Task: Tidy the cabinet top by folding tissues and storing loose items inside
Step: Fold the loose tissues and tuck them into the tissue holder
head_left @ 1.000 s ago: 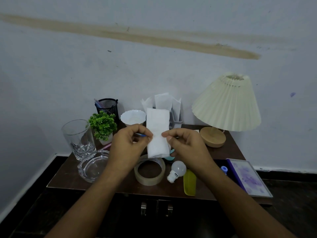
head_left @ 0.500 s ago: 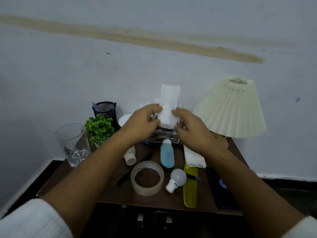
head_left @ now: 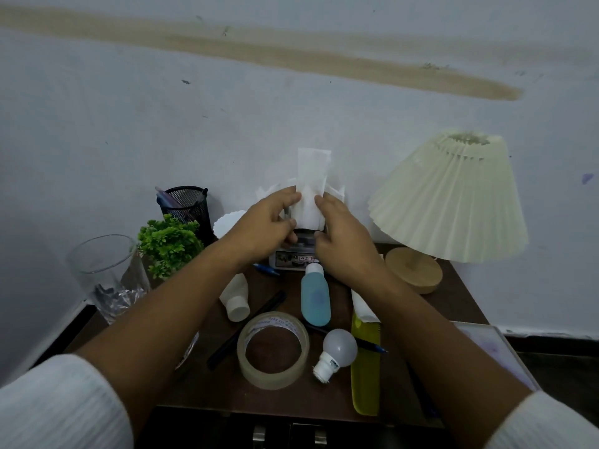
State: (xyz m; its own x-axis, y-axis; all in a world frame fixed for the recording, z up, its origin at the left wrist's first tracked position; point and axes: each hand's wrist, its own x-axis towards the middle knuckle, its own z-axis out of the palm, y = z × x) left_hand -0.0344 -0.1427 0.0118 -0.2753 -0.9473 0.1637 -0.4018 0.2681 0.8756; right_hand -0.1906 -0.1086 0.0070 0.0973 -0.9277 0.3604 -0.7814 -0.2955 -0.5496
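Observation:
A folded white tissue [head_left: 310,186] stands upright in a metal holder [head_left: 293,259] at the back of the brown cabinet top [head_left: 201,388]. My left hand [head_left: 264,223] pinches the tissue's left edge and my right hand [head_left: 343,236] grips its right edge, both low on the tissue above the holder. More tissues poke out behind it. Another white tissue [head_left: 361,306] lies flat on the top under my right forearm.
Loose on the top: tape roll [head_left: 272,350], bulb [head_left: 335,351], blue bottle [head_left: 314,298], white tube [head_left: 236,298], yellow comb [head_left: 365,380], black pen [head_left: 249,327]. Glass [head_left: 107,277], plant [head_left: 170,243], mesh cup [head_left: 188,207], bowl [head_left: 227,222] at left; lamp [head_left: 453,202] right. Cabinet doors' handles [head_left: 287,437] below.
Both hands carried the folded tissue from in front of me back to the holder and lowered it among the other tissues. The camera tilted closer to the cabinet.

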